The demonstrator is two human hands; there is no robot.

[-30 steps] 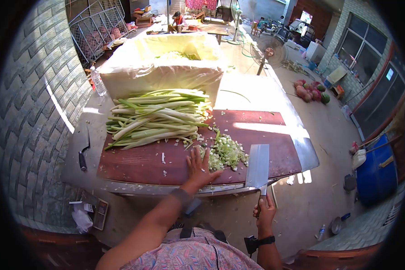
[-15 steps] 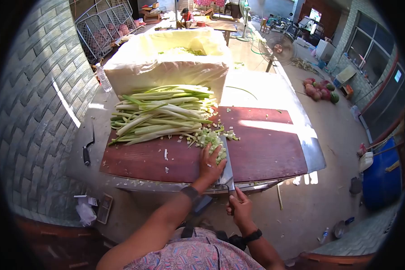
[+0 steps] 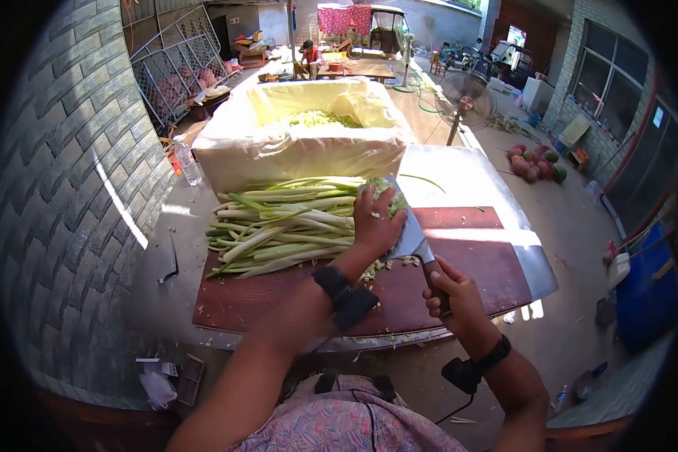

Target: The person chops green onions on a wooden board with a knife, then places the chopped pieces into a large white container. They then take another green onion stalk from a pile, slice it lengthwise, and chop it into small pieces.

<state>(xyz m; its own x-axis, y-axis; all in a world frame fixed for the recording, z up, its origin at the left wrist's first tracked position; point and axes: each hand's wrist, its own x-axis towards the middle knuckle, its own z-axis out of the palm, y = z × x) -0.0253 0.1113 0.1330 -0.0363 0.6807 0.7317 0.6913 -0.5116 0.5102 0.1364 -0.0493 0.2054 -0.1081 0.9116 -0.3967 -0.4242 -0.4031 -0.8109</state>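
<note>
My right hand grips the wooden handle of a cleaver, whose wide blade is raised above the red-brown board. My left hand is pressed over a heap of chopped scallion against the blade, its fingers apart. Left of that hand lies a pile of long green and white scallions on the board. Behind the pile stands a large box lined with pale plastic, with chopped scallion inside.
A plastic bottle stands left of the box. A metal tool lies on the table's left side. A fan stands beyond the table. Farther off sits a person. Bits of scallion are scattered along the board's front edge.
Both hands and the cleaver have moved up and forward toward the box, carrying the chopped scallion off the board. The view has shifted, showing more of the box's inside.
</note>
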